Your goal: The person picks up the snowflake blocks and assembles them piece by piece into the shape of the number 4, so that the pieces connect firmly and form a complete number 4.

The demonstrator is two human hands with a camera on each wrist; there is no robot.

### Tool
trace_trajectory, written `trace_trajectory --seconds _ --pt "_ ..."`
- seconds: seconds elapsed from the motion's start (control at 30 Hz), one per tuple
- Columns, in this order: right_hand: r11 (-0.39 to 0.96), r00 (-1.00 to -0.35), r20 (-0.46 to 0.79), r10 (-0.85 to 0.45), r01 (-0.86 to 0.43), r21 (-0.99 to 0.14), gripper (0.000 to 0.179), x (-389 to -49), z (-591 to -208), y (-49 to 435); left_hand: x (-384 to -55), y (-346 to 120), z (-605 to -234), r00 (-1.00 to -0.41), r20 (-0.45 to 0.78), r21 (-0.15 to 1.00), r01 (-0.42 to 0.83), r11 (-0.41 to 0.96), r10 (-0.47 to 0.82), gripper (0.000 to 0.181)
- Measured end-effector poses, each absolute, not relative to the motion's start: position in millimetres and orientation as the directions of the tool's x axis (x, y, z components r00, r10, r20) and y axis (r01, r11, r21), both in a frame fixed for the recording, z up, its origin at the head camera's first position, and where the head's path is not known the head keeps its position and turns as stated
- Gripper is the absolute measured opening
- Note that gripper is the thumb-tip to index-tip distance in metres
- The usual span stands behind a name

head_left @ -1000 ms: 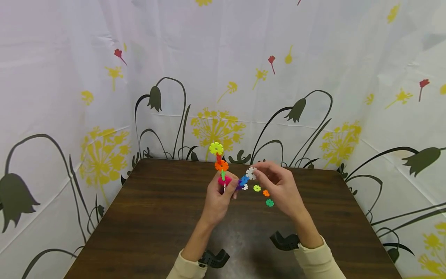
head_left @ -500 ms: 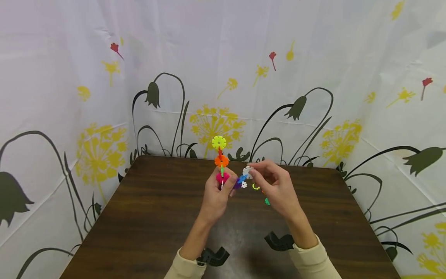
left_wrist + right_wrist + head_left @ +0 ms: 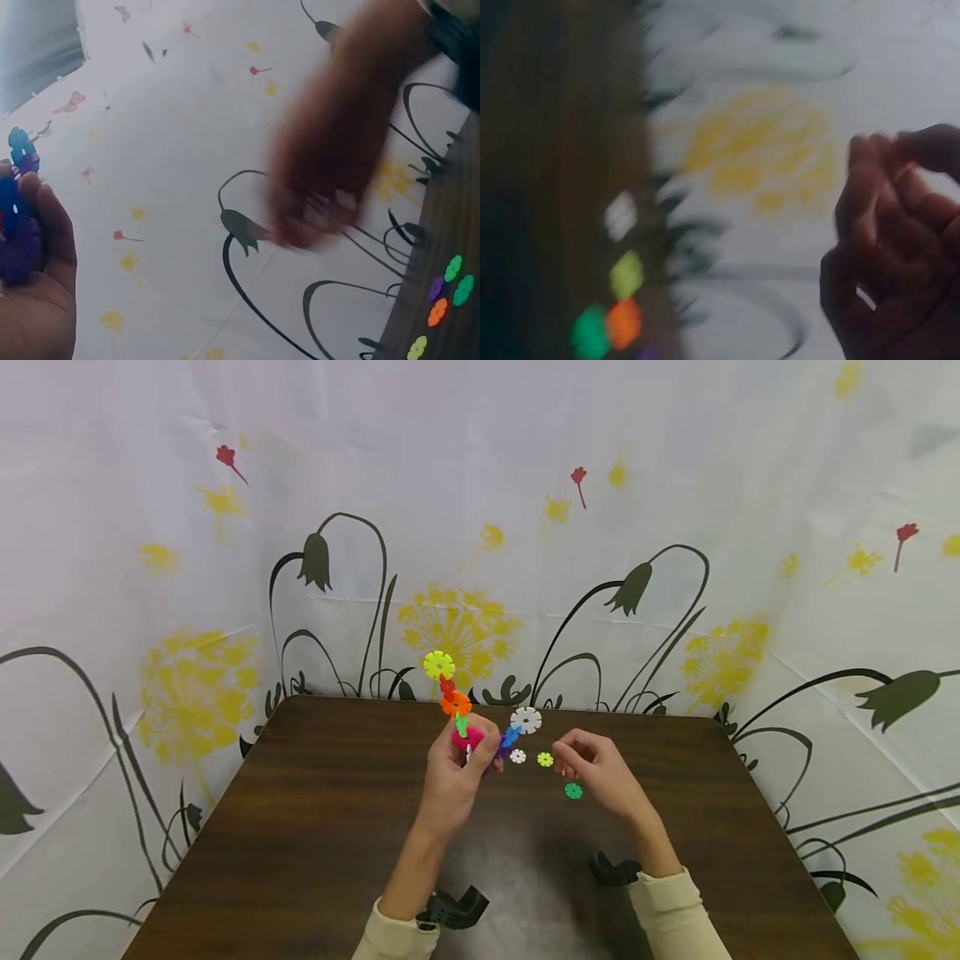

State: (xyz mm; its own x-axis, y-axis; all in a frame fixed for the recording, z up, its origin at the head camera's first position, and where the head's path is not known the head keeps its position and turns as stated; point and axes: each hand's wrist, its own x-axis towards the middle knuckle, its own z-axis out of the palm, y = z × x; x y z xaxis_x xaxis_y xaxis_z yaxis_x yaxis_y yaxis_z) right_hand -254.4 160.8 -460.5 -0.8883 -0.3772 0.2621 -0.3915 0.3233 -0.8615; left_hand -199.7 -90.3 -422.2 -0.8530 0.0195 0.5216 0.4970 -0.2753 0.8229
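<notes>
Just left of the frame's centre, the left hand (image 3: 459, 777) is curled round the lower end of a chain of plastic discs (image 3: 467, 718), gripping it at the pink and purple pieces. The chain rises from the fist in two arms: one climbs up and to the left through a green and an orange disc to a yellow one at the top, the other reaches up and to the right through blue to a white disc (image 3: 526, 720) at its tip.

Right of centre, the right hand (image 3: 597, 772) hovers low over the table with its fingers loosely curled and its fingertips close together above the loose pieces; whether it pinches anything I cannot tell (the wrist view is too blurred to help).

Four loose discs lie between the hands in the head view: a small white disc (image 3: 517, 757), a yellow-green disc (image 3: 545, 760), an orange disc (image 3: 564, 770) half hidden by the fingers, and a green disc (image 3: 573, 791) nearest the lower edge.

All this sits on a dark brown wooden table (image 3: 300, 827). Behind and on both sides hangs a white curtain (image 3: 675, 485) printed with dark bellflowers, yellow dandelions and small red blooms.
</notes>
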Motion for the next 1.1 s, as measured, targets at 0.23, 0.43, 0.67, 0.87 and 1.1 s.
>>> trace_trajectory --seconds 0.23,0.43,0.67,0.87,1.1 --pt "0.754 -0.986 -0.051 -0.161 -0.09 -0.65 0.022 -285 -547 188 -198 -96 -420 -0.845 0.529 0.798 0.467 -0.38 0.073 0.009" --pt "0.861 -0.991 -0.115 -0.073 -0.005 -0.508 0.037 -286 -560 189 -198 -97 -422 -0.862 0.498 0.821 0.435 -0.37 0.093 0.011" --pt "0.769 -0.981 -0.135 -0.139 -0.021 -0.639 0.026 -290 -560 188 -199 -98 -423 -0.889 0.443 0.865 0.389 -0.318 0.117 0.02" --pt "0.607 -0.973 -0.133 -0.187 -0.008 -0.794 0.019 -290 -557 194 -199 -95 -423 -0.92 0.38 0.899 0.343 -0.272 0.096 0.021" --pt "0.549 -0.972 -0.015 -0.234 -0.119 -0.827 0.034 -288 -520 190 -200 -89 -424 -0.932 0.363 0.912 0.351 -0.21 0.017 0.016"
